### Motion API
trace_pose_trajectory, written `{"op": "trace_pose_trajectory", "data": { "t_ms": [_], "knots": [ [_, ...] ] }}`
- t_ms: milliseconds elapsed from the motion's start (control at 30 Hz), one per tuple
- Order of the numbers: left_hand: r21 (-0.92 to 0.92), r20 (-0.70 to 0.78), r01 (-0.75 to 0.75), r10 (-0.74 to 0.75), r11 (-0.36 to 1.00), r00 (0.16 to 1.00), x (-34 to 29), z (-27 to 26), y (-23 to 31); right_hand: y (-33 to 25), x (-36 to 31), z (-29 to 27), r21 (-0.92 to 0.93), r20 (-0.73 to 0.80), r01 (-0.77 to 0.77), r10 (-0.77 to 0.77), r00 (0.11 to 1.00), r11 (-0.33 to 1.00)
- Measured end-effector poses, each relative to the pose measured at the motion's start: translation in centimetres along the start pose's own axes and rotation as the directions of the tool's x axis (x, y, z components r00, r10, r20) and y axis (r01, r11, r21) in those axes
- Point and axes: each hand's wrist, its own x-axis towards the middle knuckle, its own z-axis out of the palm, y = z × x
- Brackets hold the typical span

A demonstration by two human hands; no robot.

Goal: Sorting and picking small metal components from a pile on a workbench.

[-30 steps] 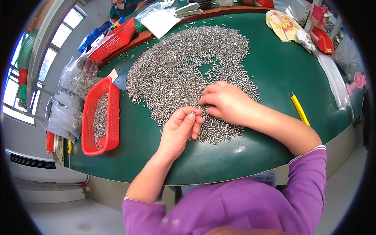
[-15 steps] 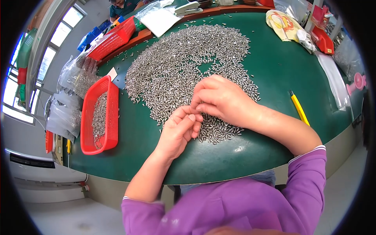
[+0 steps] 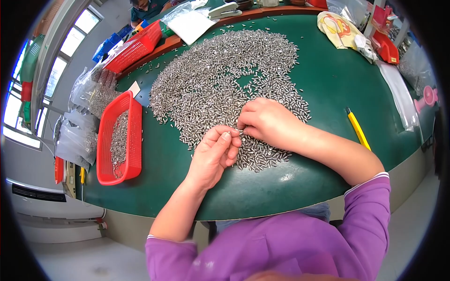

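A broad heap of small silvery metal pieces, short and rod-like, covers the middle of the green table. Over its near part, my left hand is turned palm up, with thumb and forefinger pinched and the other fingers curled. My right hand rests low over the heap just to the right, back upward, fingertips closed together beside the left ones. A tiny shiny bit shows between the two sets of fingertips; whether it is held or lies in the heap is unclear. What each pinch holds is hidden.
A red basket with more metal pieces stands left, beside filled clear bags. A yellow-handled tool lies right. Farther back are another red basket, a white stapler, a patterned cloth and a person.
My right hand has shifted slightly right and down, opening a small gap from the left fingertips. My left hand has stayed nearly in place, still pinched.
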Motion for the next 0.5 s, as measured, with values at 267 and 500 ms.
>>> {"op": "trace_pose_trajectory", "data": {
  "t_ms": [267,500],
  "knots": [
    [0.035,0.011,-0.005,0.005,0.999,1.000,0.0,0.0,0.1,-0.3,0.2,0.2,-0.147,-0.032,0.007,-0.012,0.999,0.989],
    [-0.085,-0.053,0.054,-0.058,0.995,0.997,0.0,0.2,0.7,0.0,-0.2,-2.0,-0.100,0.053,-0.109,0.114,0.992,0.989]
  ]
}}
